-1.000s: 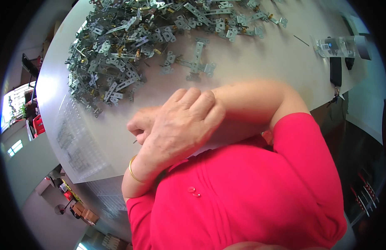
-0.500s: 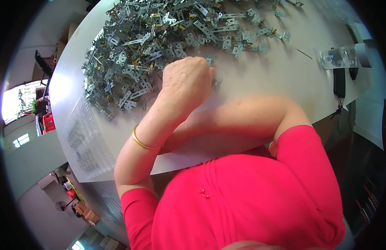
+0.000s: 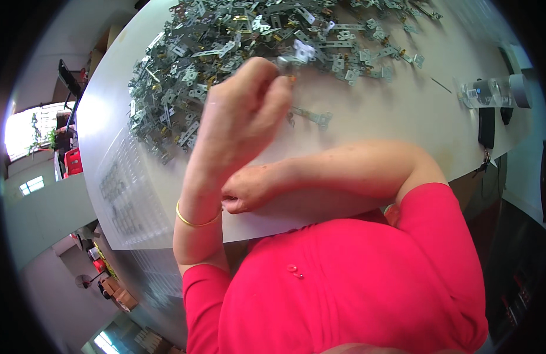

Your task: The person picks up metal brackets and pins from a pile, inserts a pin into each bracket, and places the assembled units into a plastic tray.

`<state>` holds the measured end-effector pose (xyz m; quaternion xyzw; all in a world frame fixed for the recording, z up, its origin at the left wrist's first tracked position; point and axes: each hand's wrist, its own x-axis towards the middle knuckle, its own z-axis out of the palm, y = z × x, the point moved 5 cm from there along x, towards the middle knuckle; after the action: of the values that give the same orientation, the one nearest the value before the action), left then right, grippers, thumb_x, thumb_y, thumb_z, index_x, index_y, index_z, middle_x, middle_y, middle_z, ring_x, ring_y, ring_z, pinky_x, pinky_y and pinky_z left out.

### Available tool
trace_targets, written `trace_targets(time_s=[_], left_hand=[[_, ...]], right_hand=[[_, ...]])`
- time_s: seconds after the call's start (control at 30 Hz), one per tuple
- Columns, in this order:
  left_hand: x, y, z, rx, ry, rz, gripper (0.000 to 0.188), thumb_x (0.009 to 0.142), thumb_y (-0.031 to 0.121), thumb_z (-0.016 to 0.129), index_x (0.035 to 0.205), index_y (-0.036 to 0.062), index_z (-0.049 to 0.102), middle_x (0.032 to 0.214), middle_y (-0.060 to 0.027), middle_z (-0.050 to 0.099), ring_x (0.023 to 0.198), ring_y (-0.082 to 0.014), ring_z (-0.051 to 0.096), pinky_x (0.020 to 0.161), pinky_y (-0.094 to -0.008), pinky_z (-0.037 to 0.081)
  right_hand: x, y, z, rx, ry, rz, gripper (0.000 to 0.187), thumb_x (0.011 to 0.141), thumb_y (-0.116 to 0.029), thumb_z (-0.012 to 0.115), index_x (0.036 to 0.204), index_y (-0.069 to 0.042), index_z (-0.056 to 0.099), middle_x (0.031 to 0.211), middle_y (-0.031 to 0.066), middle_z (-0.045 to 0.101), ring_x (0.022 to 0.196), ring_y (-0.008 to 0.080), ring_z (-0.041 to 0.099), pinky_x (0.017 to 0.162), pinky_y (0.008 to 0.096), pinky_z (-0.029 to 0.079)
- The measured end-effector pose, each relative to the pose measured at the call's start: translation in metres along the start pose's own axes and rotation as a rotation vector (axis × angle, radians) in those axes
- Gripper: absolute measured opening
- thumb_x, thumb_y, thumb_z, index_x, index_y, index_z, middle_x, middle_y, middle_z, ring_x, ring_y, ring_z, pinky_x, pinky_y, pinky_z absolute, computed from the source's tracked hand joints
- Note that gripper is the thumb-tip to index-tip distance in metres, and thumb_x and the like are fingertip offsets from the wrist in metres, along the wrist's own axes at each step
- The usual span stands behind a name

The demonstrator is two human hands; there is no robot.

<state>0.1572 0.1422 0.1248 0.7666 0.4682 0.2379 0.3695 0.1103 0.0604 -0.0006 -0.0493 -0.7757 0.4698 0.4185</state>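
Note:
My left hand [image 3: 244,112], with a gold bangle at the wrist, is raised over the near edge of the pile of small metal brackets [image 3: 225,47]. Its fingers are closed, and a shiny metal bracket [image 3: 301,53], slightly blurred, sticks out past them. My right hand [image 3: 249,187] rests low on the table beside my left wrist, its fingers curled in. Whatever those fingers may hold is hidden. A single bracket piece [image 3: 314,116] lies apart from the pile, to the right of my left hand.
A clear plastic tray or sheet [image 3: 128,194] lies at the table's left edge. On the right are a clear bottle [image 3: 491,92] on its side, a black case [image 3: 486,127] with a strap, and a thin rod [image 3: 441,85]. The white table [image 3: 379,118] has a curved rim.
My left hand has lifted and shifted left, with a bracket now showing at its fingers. My right hand has come into view from under the left wrist. The camera view has shifted slightly.

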Motion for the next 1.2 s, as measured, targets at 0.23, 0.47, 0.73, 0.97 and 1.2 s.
trace_targets(time_s=[0.23, 0.47, 0.73, 0.97, 1.2], left_hand=[[-0.025, -0.062, -0.069, -0.761, 0.129, -0.034, 0.026, 0.103, 0.018, 0.046, 0.110, -0.0012, 0.062, 0.083, -0.0067, 0.065, 0.076, -0.0134, 0.063, 0.063, -0.0265, 0.049], [-0.052, -0.120, -0.070, -1.163, 0.205, -0.084, 0.029, 0.102, 0.027, 0.043, 0.100, 0.0016, 0.056, 0.075, -0.0089, 0.054, 0.057, -0.0207, 0.054, 0.050, -0.0277, 0.044], [-0.069, -0.134, -0.066, -1.184, 0.304, -0.111, 0.032, 0.109, 0.032, 0.046, 0.101, 0.0045, 0.061, 0.065, -0.0023, 0.053, 0.051, -0.0101, 0.047, 0.045, -0.0236, 0.036], [-0.072, -0.138, -0.067, -1.138, 0.262, -0.076, 0.030, 0.109, 0.031, 0.049, 0.101, 0.0051, 0.061, 0.061, 0.0009, 0.052, 0.047, -0.0073, 0.045, 0.043, -0.0221, 0.034], [-0.073, -0.138, -0.068, -1.049, 0.300, -0.100, 0.028, 0.108, 0.029, 0.051, 0.100, 0.0052, 0.062, 0.059, 0.0024, 0.051, 0.046, -0.0059, 0.044, 0.043, -0.0217, 0.033]], right_hand=[[0.006, -0.019, -0.022, 0.144, -0.325, 0.445, 0.015, 0.088, -0.014, 0.059, 0.088, 0.001, 0.058, 0.079, 0.0182, 0.063, 0.072, 0.0328, 0.061, 0.066, 0.0438, 0.047], [0.029, -0.060, -0.061, 0.276, -0.287, 0.675, 0.018, 0.095, -0.019, 0.058, 0.096, -0.002, 0.061, 0.077, 0.0082, 0.065, 0.069, 0.0194, 0.064, 0.064, 0.0367, 0.051], [0.059, -0.066, -0.106, 0.190, 0.400, 0.580, 0.006, 0.104, -0.011, 0.056, 0.104, -0.004, 0.057, 0.078, -0.0019, 0.059, 0.064, 0.0034, 0.055, 0.055, 0.0209, 0.045], [0.063, -0.055, -0.105, 0.115, 0.512, 0.634, 0.010, 0.105, -0.015, 0.057, 0.104, -0.004, 0.057, 0.070, -0.0020, 0.058, 0.059, 0.0038, 0.052, 0.051, 0.0209, 0.041], [0.066, -0.049, -0.104, 0.088, 0.503, 0.664, 0.011, 0.105, -0.015, 0.058, 0.104, -0.004, 0.057, 0.069, -0.0019, 0.058, 0.057, 0.0037, 0.051, 0.051, 0.0210, 0.041]])
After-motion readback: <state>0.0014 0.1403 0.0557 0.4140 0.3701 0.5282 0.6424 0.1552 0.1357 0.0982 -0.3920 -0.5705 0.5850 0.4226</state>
